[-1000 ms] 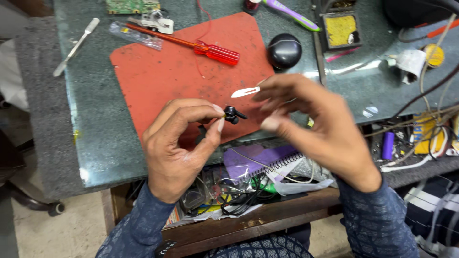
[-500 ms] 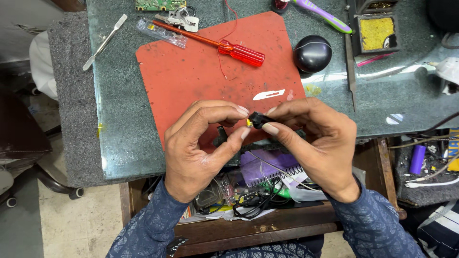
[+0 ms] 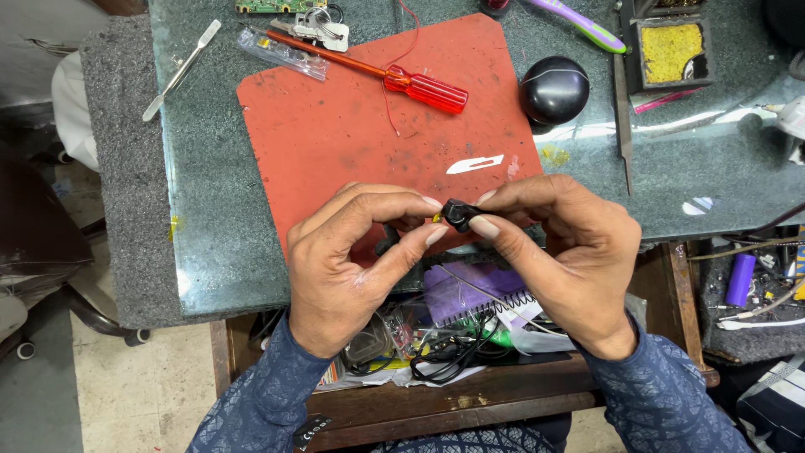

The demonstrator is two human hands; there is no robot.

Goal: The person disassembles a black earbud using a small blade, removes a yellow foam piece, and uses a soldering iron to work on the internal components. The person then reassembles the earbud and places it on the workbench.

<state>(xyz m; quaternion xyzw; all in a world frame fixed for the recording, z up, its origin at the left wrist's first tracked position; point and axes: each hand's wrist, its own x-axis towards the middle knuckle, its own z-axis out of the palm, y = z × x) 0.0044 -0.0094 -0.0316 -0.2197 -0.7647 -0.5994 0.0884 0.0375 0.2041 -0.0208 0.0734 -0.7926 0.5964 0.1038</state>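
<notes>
Black, the small plastic part [image 3: 459, 215] sits pinched between the fingertips of the left hand [image 3: 352, 260] and right hand [image 3: 562, 252], above the desk's near edge; a slackened pinch could drop it into the cluttered open drawer [image 3: 436, 352]

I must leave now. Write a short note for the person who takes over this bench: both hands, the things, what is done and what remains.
Left hand and right hand: both pinch one small black part between fingertips, above the near edge of the red mat.
On the mat: red screwdriver, small white piece.
Beside the mat: black ball-shaped thing.
Done: part is picked up.
Left: cannot tell; the part is mostly hidden by fingers.
</notes>
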